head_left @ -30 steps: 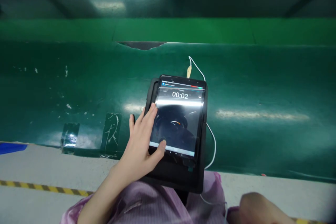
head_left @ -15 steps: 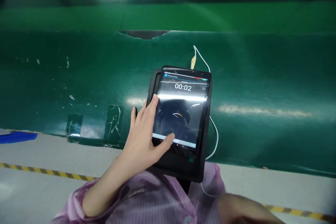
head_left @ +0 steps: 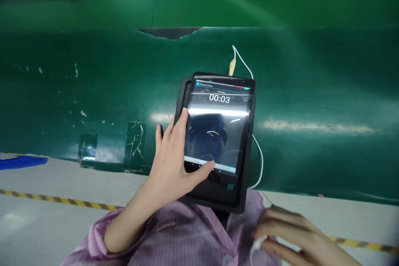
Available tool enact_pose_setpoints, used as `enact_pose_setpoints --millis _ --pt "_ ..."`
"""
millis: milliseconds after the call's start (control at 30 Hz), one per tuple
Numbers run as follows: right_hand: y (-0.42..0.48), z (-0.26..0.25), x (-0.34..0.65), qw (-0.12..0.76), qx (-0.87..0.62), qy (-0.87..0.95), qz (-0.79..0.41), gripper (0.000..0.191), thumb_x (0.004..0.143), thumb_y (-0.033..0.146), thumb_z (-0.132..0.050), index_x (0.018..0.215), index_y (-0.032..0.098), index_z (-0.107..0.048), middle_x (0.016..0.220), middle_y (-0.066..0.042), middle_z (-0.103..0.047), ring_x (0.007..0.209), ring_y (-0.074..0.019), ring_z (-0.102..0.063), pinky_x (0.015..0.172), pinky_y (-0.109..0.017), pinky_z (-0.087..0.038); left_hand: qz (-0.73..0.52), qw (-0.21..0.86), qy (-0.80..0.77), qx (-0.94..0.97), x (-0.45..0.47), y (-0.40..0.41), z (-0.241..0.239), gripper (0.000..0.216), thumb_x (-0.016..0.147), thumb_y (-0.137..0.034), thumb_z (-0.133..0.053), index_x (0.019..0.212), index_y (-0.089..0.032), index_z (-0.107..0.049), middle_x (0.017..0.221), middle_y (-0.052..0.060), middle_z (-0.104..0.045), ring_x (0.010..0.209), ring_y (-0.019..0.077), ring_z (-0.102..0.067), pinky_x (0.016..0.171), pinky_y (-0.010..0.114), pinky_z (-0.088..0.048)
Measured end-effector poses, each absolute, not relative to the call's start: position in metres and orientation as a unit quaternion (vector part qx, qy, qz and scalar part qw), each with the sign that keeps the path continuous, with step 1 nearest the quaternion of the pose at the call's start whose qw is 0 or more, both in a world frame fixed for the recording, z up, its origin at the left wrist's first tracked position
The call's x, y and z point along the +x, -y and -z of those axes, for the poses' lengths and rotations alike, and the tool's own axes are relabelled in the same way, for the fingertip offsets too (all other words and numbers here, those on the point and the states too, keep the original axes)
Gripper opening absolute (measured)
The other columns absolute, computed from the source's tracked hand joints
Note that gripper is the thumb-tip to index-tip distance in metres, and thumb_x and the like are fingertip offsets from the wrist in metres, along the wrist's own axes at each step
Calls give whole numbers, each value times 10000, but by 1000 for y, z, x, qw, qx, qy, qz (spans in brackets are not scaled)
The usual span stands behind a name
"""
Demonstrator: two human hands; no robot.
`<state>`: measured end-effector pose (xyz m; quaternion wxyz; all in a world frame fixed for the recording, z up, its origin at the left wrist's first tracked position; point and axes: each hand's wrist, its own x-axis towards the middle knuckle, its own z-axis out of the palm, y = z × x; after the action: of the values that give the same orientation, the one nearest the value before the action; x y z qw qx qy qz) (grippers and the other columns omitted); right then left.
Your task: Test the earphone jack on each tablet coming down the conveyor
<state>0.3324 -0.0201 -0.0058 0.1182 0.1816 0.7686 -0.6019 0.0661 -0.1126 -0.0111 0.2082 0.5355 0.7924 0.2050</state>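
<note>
A black tablet (head_left: 215, 145) lies on a larger black tray-like case (head_left: 208, 197) at the bench's front edge. Its lit screen reads "Recording" and 00:03. My left hand (head_left: 171, 156) grips the tablet's left side, fingers along the edge and thumb on the white bar low on the screen. At the lower right is my right hand (head_left: 289, 232), fingers closed around a white cable or earpiece (head_left: 258, 243), partly hidden and blurred. A thin white cable (head_left: 261, 162) runs from a yellowish taped plug (head_left: 232, 67) at the tablet's top, behind it and down its right side.
The green bench mat (head_left: 311, 91) has a torn patch (head_left: 170, 32) near the back and taped, scratched spots at the left front. A blue object (head_left: 23, 162) shows at the left edge. Yellow-and-black striped tape (head_left: 62, 199) crosses the floor.
My right hand has come up into view at the lower right with the white piece in its fingers. The screen's timer went from 00:02 to 00:03. My left thumb shifted slightly right.
</note>
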Motion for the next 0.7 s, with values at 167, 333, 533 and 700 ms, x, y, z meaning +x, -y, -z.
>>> enact_pose_setpoints --millis 167,333,533,700 --pt "26 35 332 81 244 -816 518 284 1003 368 -427 921 259 -676 855 -29 -705 775 -182 -689 673 -261 -565 -225 240 -779 533 62 115 10 843 923 -470 -476 1513 -273 93 1602 111 -164 1460 314 -177 1141 647 -4" --pt "26 43 332 70 274 -832 477 264 973 332 -439 952 249 -689 906 -42 -730 816 -198 -712 731 -282 -597 -220 244 -776 538 61 115 9 915 889 -457 -529 1509 -275 118 1606 110 -146 1466 328 -145 1135 658 8" --pt "21 29 346 117 305 -808 491 293 963 351 -457 1153 255 -659 1069 -66 -715 941 -214 -704 806 -283 -593 -221 254 -766 548 60 115 7 917 904 -461 -504 1494 -285 176 1614 120 -84 1472 328 -109 1129 669 4" --pt "20 9 351 159 311 -769 535 253 960 403 -494 1024 265 -696 957 -41 -731 813 -197 -717 685 -216 -584 -223 268 -756 554 58 116 6 845 946 -459 -413 1484 -275 213 1615 129 -56 1475 337 -68 1116 690 13"
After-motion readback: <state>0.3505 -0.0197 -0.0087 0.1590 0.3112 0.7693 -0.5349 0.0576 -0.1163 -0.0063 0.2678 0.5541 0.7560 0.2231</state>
